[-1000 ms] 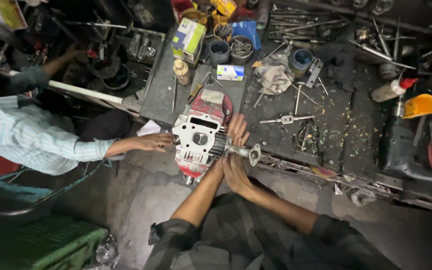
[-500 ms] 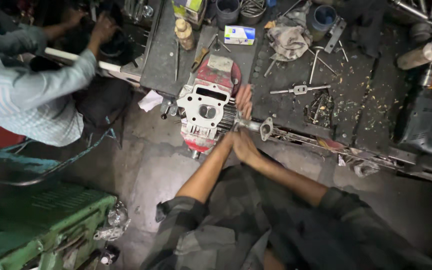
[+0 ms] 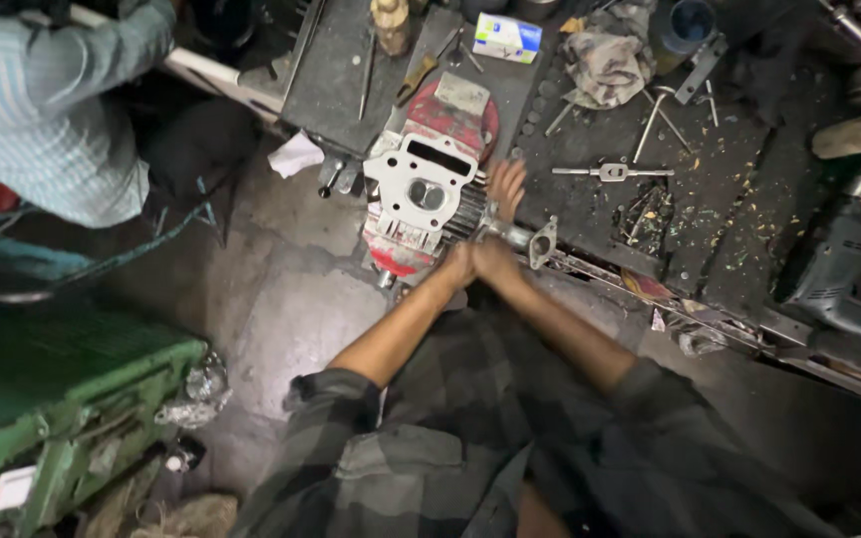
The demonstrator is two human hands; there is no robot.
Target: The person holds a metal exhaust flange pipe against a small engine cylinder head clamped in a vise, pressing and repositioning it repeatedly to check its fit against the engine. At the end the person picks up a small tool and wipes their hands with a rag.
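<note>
From the head view, the finned engine block, pale metal with a red cover at its far end, sits at the near edge of the dark counter, its flat gasket face turned up toward the camera. A short metal pipe with a flat flange juts from the block's right side and runs along the counter's edge. The left hand is closed at the foot of the block where the pipe begins, though what its grip closes on is hidden beneath the fingers. The right hand lies with fingers spread and open against the fins just above the pipe, holding nothing and only pressing. To my eye the work is at the joint of pipe and block, and it would go best with the spread hand bracing the block firmly so it cannot twist, while the closed hand works close to the joint and in line with the pipe. The block overhangs the edge somewhat, so weight should bear down into the counter. Both forearms reach straight forward from rolled dark checked sleeves and converge until the wrists nearly touch. A T-shaped tap wrench lies just right of the hands, a crumpled rag lies farther back, and another person's striped sleeve shows at upper left.
</note>
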